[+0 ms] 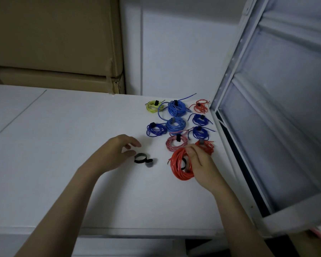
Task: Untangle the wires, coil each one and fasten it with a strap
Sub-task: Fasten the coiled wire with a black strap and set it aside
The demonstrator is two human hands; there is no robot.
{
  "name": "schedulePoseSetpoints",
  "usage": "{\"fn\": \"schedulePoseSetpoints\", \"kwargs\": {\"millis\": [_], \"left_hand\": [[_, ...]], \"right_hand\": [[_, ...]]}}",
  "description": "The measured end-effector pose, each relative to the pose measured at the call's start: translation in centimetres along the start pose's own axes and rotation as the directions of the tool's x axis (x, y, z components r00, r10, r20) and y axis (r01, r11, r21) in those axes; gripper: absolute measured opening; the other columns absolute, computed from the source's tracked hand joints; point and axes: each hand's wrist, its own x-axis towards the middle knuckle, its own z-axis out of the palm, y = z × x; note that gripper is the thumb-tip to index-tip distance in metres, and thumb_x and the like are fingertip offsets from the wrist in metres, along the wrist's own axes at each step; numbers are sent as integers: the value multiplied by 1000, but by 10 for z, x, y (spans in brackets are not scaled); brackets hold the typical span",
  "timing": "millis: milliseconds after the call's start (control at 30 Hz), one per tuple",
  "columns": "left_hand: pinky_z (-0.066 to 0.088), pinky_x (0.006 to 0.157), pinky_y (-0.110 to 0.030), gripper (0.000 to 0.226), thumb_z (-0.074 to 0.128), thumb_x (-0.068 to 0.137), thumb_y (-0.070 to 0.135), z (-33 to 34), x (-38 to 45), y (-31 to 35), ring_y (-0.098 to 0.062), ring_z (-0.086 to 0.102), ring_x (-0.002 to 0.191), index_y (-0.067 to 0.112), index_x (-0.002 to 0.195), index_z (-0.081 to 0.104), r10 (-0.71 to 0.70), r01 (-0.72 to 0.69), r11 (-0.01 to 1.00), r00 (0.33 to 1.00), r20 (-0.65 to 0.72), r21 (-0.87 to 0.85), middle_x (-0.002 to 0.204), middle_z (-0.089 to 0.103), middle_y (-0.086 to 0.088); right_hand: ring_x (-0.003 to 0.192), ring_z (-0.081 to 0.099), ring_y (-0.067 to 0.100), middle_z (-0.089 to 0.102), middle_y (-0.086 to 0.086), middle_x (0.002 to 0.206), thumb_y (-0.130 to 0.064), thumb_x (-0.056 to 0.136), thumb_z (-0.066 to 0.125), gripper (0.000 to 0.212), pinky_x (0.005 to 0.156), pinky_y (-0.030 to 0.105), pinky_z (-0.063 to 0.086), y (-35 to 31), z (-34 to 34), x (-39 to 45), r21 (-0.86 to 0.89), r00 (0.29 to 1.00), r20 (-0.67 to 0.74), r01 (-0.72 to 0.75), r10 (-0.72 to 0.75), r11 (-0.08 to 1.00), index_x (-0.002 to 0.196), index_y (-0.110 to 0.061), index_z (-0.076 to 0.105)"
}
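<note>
My right hand [198, 162] grips a coiled red wire [178, 164] resting on the white table [63, 145], with a black strap partly visible inside the coil under my fingers. My left hand [117, 151] hovers open just left of a loose black strap [143, 158] curled on the table, thumb close to it. Behind lie several strapped coils: pink [175, 144], dark blue [156, 129], light blue [176, 124], a larger blue one [176, 108], yellow-green [153, 106], small red [201, 107], and another red coil [207, 146] by my right fingers.
A white framed panel [267, 117] leans along the table's right edge, close to the coils. Cardboard boxes [54, 43] stand behind the table at the left. A white wall [174, 52] backs the coils. The table's front edge [119, 230] runs below my forearms.
</note>
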Motion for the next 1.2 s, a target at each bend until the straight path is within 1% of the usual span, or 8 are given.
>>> {"fn": "schedulePoseSetpoints", "kwargs": {"millis": [133,300,500,600,800,900,1000,1200], "left_hand": [[47,80,-23,20,68,87,18,19,1,26,-14,58,94,20,107,68,121,-121,993,993,-13,11,107,62,2],[37,80,-28,46,56,86,57,60,24,71,-20,56,104,20,113,61,93,-110,928,994,65,357,111,62,3],[35,72,-27,17,54,91,31,73,36,82,-23,58,98,20,101,62,58,-73,907,997,48,414,105,64,-2],[43,69,-29,14,57,90,30,63,37,82,-20,59,93,20,98,64,52,-74,949,996,78,306,100,64,1],[54,80,-39,14,68,85,28,35,44,69,-19,63,80,15,80,66,92,-45,980,967,238,-195,82,67,1],[51,86,-33,12,68,85,20,22,42,74,-13,63,84,8,83,66,198,-84,937,928,316,-340,83,68,5],[46,75,-21,10,60,87,16,17,37,80,-1,59,75,8,81,61,194,6,874,913,360,-485,76,66,17],[56,75,-31,24,45,100,22,17,29,90,-18,65,76,11,82,57,52,160,680,963,265,-715,77,69,-5]], "right_hand": [[75,53,2,60,5,91,-22,103,34,20,65,-2,36,1,-9,2,-21,998,-52,-21,20,1000,97,-27,53],[92,58,32,64,25,101,-22,103,34,22,67,3,39,11,-27,0,-53,995,-100,-9,4,999,104,-22,56],[81,60,14,64,10,94,-21,102,36,20,67,6,40,7,-18,-7,-82,998,-71,-2,-3,997,99,-27,54],[71,53,-4,54,-11,84,-18,103,36,21,69,13,38,6,-8,-7,-123,996,-62,50,-58,991,92,-28,51],[71,51,2,51,-5,93,-17,102,37,18,71,16,40,6,-11,-7,-198,991,-37,116,-126,973,95,-21,53],[59,52,4,54,-5,76,-15,102,37,20,60,12,41,-2,-12,-7,-135,993,-46,102,-109,986,94,-22,54],[55,51,4,53,-7,64,-14,102,37,24,55,12,40,-9,-12,-7,-94,991,-60,115,-121,989,91,-29,53],[59,57,5,58,-10,84,-20,102,36,21,58,17,47,-17,-9,-6,-81,986,-91,134,-141,988,97,-33,52]]}}
